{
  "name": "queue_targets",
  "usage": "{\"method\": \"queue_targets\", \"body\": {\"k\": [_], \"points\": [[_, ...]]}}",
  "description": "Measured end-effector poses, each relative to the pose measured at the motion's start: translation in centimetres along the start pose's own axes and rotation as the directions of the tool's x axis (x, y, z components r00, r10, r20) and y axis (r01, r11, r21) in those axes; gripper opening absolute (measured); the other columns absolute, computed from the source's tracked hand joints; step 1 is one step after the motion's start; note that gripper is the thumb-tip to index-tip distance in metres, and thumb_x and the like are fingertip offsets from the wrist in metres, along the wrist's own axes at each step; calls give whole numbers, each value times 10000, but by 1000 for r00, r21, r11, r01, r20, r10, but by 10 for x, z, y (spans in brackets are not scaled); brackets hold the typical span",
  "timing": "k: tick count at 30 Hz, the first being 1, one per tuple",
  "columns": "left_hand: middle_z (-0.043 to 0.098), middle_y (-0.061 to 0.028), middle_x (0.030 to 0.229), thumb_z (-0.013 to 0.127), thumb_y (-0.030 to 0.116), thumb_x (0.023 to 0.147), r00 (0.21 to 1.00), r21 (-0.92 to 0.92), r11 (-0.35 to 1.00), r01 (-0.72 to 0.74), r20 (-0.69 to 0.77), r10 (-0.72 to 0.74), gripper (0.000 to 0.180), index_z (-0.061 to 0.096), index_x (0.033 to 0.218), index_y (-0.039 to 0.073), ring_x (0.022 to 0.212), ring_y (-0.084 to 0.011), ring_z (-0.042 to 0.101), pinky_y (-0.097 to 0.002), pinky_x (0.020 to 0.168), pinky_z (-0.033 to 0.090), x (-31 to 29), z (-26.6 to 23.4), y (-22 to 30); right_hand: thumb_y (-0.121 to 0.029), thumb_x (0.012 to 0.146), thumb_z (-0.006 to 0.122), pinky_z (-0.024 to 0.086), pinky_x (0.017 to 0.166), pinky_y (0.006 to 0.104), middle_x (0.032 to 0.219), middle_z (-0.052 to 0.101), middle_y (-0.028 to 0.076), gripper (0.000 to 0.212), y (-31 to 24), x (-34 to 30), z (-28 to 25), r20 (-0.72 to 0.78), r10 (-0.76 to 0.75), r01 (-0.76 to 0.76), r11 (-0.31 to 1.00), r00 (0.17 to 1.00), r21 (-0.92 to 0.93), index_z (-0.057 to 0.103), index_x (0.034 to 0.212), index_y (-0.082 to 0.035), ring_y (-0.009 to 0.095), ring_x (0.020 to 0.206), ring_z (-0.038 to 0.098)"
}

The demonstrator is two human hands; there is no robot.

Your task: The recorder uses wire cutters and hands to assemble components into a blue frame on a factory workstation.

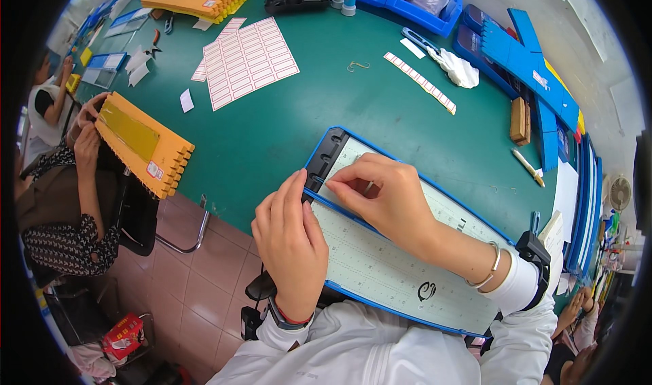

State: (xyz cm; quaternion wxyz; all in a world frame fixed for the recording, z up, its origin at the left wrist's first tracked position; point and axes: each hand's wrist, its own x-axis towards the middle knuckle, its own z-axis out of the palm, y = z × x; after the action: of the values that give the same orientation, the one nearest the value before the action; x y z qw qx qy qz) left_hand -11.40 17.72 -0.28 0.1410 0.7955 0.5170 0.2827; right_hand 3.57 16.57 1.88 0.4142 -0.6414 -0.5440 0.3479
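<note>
A long, flat, blue-framed case (394, 276) with pale, ruled panels lies at a slant in front of me, partly over the table edge. Its far-left end carries a black slotted strip (331, 146). My right hand (390, 191) reaches across the case, thumb and forefinger pinched beside that strip. A small thin blue piece (318, 179) shows just beyond those fingertips; whatever is inside the pinch is hidden. Along the left end, my left hand (288, 242) has its fingers stretched out, their tips by the black strip and the blue rim.
White label sheets (251, 62) and a label strip (420, 83) lie on the green table (285, 127). Small gold hooks (358, 66) are scattered there. Blue scalloped boards (536, 79) and a wooden block (520, 121) sit right. At left, another person holds an orange board (139, 144).
</note>
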Motion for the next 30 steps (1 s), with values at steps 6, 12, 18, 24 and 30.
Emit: {"method": "queue_targets", "body": {"k": [6, 12, 18, 24, 30], "points": [[596, -82, 1177, 500, 20, 865, 1000, 8, 1000, 1, 1, -1, 362, 550, 1222, 55, 1071, -272, 521, -392, 899, 383, -2, -1, 0, -73, 805, 670, 482, 589, 296, 762, 614, 112, 96, 1, -1, 0, 11, 0, 0, 1000, 1000, 2, 672, 840, 17, 199, 628, 598], [573, -90, 1177, 502, -19, 822, 999, 18, 999, -40, 34, 39, 405, 607, 1186, 124, 1067, -283, 514, -392, 900, 390, 3, 2, 3, -73, 791, 694, 512, 547, 262, 796, 637, 88, 83, 12, -7, -7, 23, -114, 116, 981, 993, -158, 675, 843, -12, 161, 646, 635], [533, -98, 1201, 480, -47, 798, 994, 123, 988, -88, 81, 79, 477, 652, 1171, 195, 1075, -290, 495, -388, 933, 378, 4, -5, 2, -133, 841, 613, 538, 607, 335, 1094, 578, 91, 126, -6, -57, -44, -8, -176, 156, 893, 984, -422, 620, 943, -59, 275, 723, 641], [529, -99, 1215, 503, -47, 772, 992, 108, 988, -112, 63, 106, 485, 672, 1149, 207, 1083, -296, 486, -404, 917, 371, -2, 1, 0, -58, 819, 646, 526, 699, 346, 1072, 623, 99, 144, 41, -101, -149, -198, 143, -238, 736, 970, -633, 654, 962, -49, 272, 803, 642], [526, -108, 1212, 478, -51, 784, 992, 103, 988, -114, 65, 108, 487, 665, 1161, 195, 1073, -300, 485, -402, 925, 373, -4, 0, -1, -30, 836, 608, 509, 719, 320, 927, 643, 118, 124, 74, -121, -195, -380, -107, -189, 725, 919, -662, 668, 944, -37, 244, 838, 639]]}}
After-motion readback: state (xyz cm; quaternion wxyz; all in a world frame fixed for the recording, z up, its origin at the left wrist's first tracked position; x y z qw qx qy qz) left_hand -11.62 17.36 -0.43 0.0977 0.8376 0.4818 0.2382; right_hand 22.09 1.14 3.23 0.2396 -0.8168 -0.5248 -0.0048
